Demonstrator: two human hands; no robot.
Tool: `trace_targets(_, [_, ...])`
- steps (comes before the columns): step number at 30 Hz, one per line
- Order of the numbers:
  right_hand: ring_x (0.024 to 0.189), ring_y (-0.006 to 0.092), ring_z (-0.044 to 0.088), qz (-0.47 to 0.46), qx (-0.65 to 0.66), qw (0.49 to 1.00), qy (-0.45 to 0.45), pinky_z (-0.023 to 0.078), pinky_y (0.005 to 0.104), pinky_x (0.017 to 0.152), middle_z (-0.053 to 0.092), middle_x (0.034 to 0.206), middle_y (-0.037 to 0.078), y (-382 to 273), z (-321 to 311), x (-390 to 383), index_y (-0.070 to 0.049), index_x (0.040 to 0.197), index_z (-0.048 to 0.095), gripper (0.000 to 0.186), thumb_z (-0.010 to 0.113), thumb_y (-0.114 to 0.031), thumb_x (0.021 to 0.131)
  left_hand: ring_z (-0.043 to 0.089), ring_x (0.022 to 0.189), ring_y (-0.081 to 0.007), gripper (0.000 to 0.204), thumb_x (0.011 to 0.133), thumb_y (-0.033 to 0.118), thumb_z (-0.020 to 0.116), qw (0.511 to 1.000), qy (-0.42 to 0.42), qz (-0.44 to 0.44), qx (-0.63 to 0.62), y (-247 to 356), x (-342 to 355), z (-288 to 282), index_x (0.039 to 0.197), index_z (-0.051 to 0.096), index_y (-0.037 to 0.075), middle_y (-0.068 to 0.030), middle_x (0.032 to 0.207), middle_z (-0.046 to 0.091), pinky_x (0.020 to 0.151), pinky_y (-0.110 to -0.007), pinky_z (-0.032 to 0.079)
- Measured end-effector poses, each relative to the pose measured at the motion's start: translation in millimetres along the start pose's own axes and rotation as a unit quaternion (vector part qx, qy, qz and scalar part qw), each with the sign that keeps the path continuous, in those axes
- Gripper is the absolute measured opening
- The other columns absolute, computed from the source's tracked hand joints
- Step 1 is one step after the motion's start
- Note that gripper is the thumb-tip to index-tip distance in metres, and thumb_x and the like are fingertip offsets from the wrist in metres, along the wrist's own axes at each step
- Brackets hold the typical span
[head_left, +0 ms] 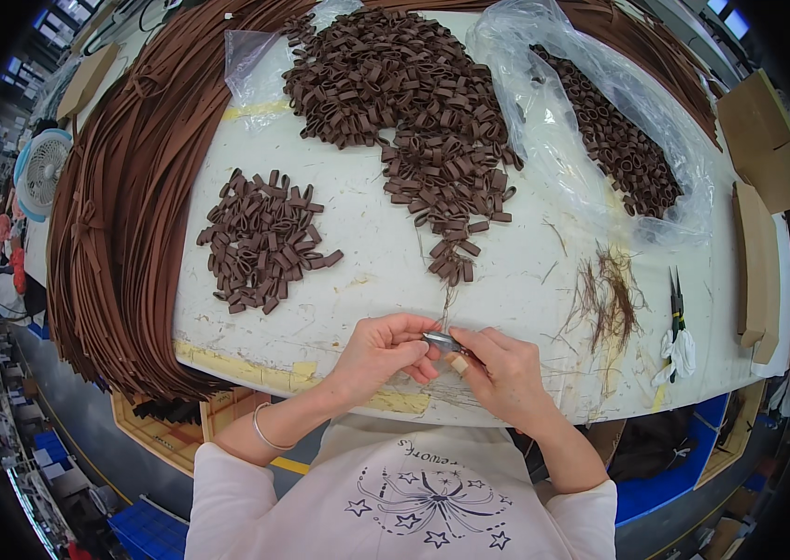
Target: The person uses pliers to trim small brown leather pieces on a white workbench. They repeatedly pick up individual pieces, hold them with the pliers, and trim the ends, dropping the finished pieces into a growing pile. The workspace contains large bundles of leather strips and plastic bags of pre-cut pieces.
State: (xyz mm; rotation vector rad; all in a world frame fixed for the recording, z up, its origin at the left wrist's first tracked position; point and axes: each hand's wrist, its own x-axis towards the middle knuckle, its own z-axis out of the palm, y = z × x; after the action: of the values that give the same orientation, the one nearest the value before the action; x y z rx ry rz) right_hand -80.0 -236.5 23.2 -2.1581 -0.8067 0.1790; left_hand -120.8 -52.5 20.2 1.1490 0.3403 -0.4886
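Close together at the table's near edge, both hands meet in front of my chest. My right hand is closed round small metal thread snips, their tip against the left fingers. A bandage-like wrap shows on one right finger. My left hand pinches at that tip; what its fingertips hold is hidden. Brown threads run from just beyond the fingers toward a large heap of brown strap loops, which narrows toward me. A smaller pile of the same loops lies to the left.
Long brown straps hang over the table's left side. A clear plastic bag of loops lies far right. Cut thread scraps and black-bladed scissors with white-wrapped handles lie at right, near cardboard boxes. A fan stands left.
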Motion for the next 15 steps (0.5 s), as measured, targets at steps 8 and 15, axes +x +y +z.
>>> trace_targets(8, [0.060, 0.0086, 0.050, 0.258, 0.370, 0.889, -0.082, 0.041, 0.0238, 0.050, 0.058, 0.072, 0.007, 6, -9, -4, 0.001, 0.094, 0.052, 0.026, 0.064, -0.014, 0.077, 0.060, 0.083, -0.0163, 0.043, 0.086, -0.002, 0.040, 0.995, -0.060, 0.056, 0.060, 3, 0, -7, 0.127, 0.027, 0.002, -0.0150, 0.102, 0.057, 0.071, -0.026, 0.050])
trace_targets(15, [0.056, 0.0044, 0.048, 0.360, 0.457, 0.794, -0.175, 0.034, 0.0175, 0.042, 0.056, 0.072, 0.004, 3, -20, 11, -0.001, 0.091, 0.051, 0.020, 0.063, -0.010, 0.078, 0.060, 0.090, -0.0173, 0.042, 0.087, -0.003, 0.039, 0.977, -0.070, 0.132, 0.154, -1, 2, -11, 0.127, 0.027, 0.002, -0.0162, 0.108, 0.057, 0.075, -0.026, 0.050])
